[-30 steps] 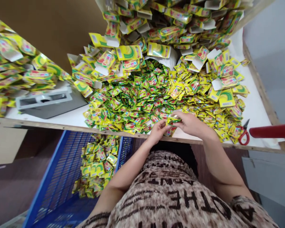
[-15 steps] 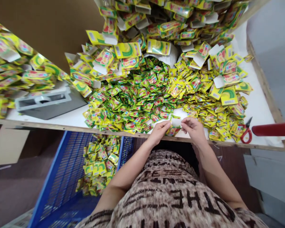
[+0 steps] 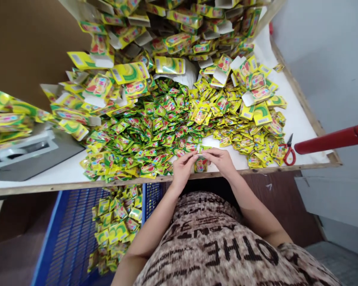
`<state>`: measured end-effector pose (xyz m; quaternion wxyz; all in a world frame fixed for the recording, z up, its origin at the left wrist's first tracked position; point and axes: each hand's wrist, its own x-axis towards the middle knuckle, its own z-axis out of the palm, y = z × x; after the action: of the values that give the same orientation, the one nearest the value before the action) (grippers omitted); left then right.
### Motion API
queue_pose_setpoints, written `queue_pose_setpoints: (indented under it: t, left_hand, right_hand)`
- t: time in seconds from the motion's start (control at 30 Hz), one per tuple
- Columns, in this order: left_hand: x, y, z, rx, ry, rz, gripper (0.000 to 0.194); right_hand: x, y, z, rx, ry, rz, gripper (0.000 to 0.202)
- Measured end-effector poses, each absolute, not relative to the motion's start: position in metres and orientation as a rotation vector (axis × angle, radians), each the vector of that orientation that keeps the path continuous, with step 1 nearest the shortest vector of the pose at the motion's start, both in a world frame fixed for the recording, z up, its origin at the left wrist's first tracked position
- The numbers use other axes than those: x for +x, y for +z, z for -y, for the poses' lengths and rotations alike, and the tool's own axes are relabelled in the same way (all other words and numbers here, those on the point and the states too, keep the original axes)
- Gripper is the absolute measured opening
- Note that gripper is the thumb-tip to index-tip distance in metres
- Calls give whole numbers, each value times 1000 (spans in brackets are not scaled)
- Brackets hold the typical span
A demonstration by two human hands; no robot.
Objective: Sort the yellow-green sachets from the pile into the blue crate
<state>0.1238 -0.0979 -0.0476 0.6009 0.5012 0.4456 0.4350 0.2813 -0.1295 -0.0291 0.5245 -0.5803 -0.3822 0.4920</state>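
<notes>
Near the table's front edge, my left hand (image 3: 183, 167) and my right hand (image 3: 221, 159) pinch the two ends of a small whitish piece (image 3: 200, 154), seen almost edge-on. What exactly it is cannot be made out. A green and red packet (image 3: 200, 165) lies on the white tabletop just under it, between my hands. Beyond my left hand spreads a heap of small green packets (image 3: 158, 123); beyond my right hand are small yellow packets (image 3: 241, 131). Yellow boxes (image 3: 131, 72), many with open flaps, are piled behind them.
Red-handled scissors (image 3: 289, 153) lie at the right, beside a red bar (image 3: 331, 139). A blue crate (image 3: 65, 234) with filled yellow boxes stands below the table's wooden edge (image 3: 107, 183). A grey device (image 3: 47, 153) sits at the left.
The view has shifted, so the table appears further left. The whitish piece, broad side showing before, is now nearly edge-on, and my hands are closer together around it.
</notes>
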Motion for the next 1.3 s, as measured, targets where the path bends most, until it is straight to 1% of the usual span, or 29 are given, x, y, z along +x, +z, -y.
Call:
queue_pose_setpoints:
  t: [0.07,0.13,0.27,0.33,0.43,0.53,0.6,0.67,0.73,0.83,0.87,0.93,1.0,1.03,1.1,1.17,1.2,1.23,1.3]
  left_hand:
    - [126,-49,96,1184,1008,-1017,29]
    - [128,-49,94,1246,1001,-1000,27]
    - [125,-50,91,1523,1052,-920,15]
    - [119,-51,91,1642,1089,-837,12]
    - [109,-53,92,1773,1108,-741,16]
    - [101,-60,96,1893,1122,-643,27]
    - [100,-66,99,1945,1110,-591,33]
    - [103,-69,102,1951,1093,-587,34]
    - [107,-66,104,1887,1117,-666,28]
    - [96,-46,102,1621,1191,-925,26]
    - [83,-38,101,1537,1168,-998,27]
    - [40,-23,97,1491,952,-1050,27]
    - [-18,-19,98,1584,513,-1041,27]
    - [-50,-21,100,1604,288,-1065,30]
    - [-109,-31,112,1567,25,-1322,43]
    - [-149,-39,127,1487,-70,-1602,55]
    - [-158,-39,134,1441,-65,-1654,58]
    - [-160,-37,138,1406,-38,-1638,58]
    - [-141,-26,138,1386,34,-1454,50]
  right_hand:
    - [281,-31,130,-1391,1193,877,28]
    - [281,-31,131,-1405,1151,874,26]
    - [283,-31,139,-1410,968,1054,16]
    - [285,-32,145,-1399,849,1193,12]
    - [286,-39,158,-1371,653,1392,19]
    - [283,-49,171,-1365,472,1529,26]
    - [282,-52,175,-1364,411,1580,26]
    - [286,-51,174,-1376,425,1597,21]
    - [298,-46,167,-1485,406,1526,17]
    - [325,-41,147,-1899,148,1289,25]
    - [333,-41,139,-2062,55,1239,27]
    - [347,-44,124,-2344,-25,1205,33]
    - [354,-50,114,-2495,7,1194,37]
    - [357,-53,112,-2511,43,1182,37]
    - [362,-58,114,-2447,132,1145,40]
    - [366,-61,122,-2293,267,1078,44]
    - [366,-61,126,-2191,354,1025,46]
    - [364,-60,130,-2078,449,956,46]
    - [351,-59,133,-1849,646,802,42]
